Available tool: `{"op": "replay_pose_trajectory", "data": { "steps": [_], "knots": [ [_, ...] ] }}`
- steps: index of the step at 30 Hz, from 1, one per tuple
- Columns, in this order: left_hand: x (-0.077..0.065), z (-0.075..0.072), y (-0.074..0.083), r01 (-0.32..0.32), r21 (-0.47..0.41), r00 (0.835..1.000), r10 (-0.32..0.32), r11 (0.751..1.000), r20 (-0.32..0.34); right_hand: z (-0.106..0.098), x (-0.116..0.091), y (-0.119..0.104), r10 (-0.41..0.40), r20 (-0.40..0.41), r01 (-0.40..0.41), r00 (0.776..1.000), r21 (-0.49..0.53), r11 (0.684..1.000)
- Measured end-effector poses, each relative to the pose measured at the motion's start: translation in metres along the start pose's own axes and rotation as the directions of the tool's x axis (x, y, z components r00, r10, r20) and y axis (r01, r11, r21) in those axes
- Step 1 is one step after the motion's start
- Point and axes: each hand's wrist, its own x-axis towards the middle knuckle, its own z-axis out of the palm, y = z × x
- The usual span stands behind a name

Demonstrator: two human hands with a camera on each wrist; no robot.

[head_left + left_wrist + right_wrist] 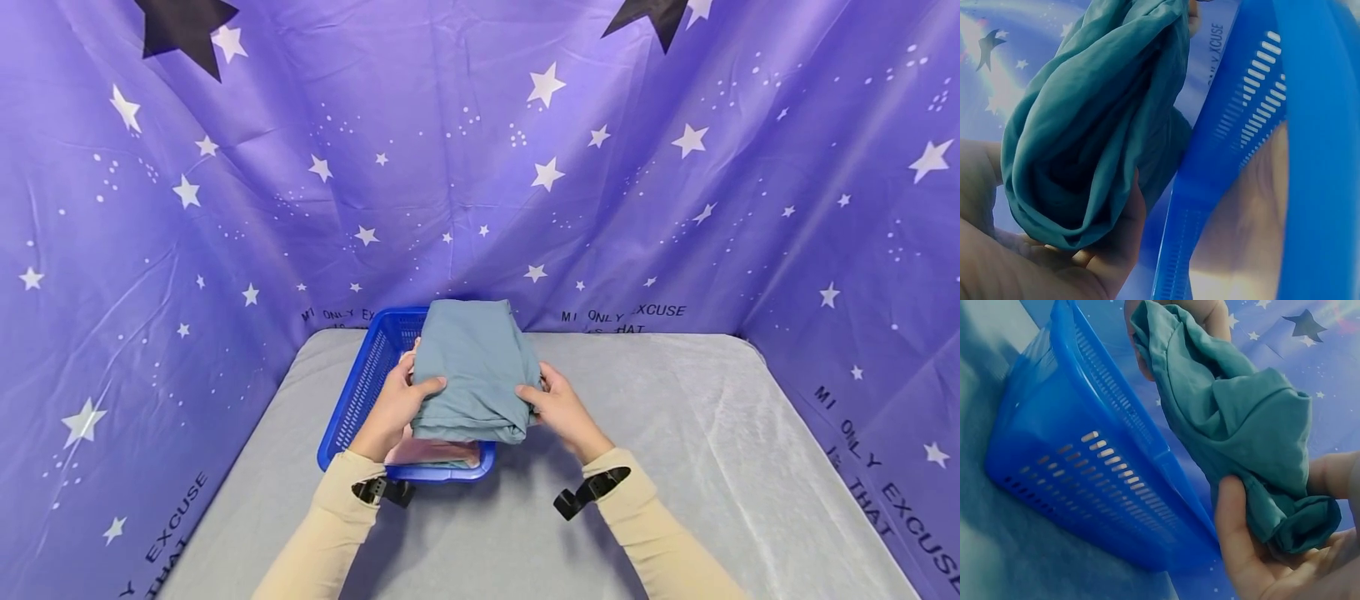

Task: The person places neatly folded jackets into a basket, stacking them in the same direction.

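Note:
A folded blue-green cloth garment [472,367] is held above the basket, partly past its right side. My left hand [393,408] grips the near left edge, thumb on top and fingers beneath. The right hand [562,408] grips the near right edge the same way. In the left wrist view, the rolled layers of the garment [1085,137] lie between thumb and fingers. The right wrist view shows both hands on the garment [1235,419], its end bunched near the right fingers. Below is a blue plastic basket [352,400] with slotted walls; pinkish cloth [431,452] lies inside, mostly covered.
The basket stands on a grey cloth-covered table [660,417], left of its middle. Purple curtains [465,167] with stars and lettering enclose the back and both sides. Black straps with small devices [592,492] circle both wrists.

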Motion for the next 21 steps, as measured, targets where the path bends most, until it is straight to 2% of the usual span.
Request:
{"op": "replay_pose_trajectory", "data": {
  "steps": [9, 21],
  "knots": [
    [0.003, -0.015, -0.006, 0.025, 0.000, 1.000, -0.025, 1.000, 0.019, 0.014, 0.007, 0.002, 0.038, 0.021, -0.039, 0.999, 0.031, 0.999],
    [0.004, -0.032, -0.008, 0.063, 0.093, 0.997, -0.066, 0.994, 0.032, 0.025, 0.009, 0.002, 0.064, 0.063, -0.064, 0.996, -0.003, 0.998]
  ]
}}
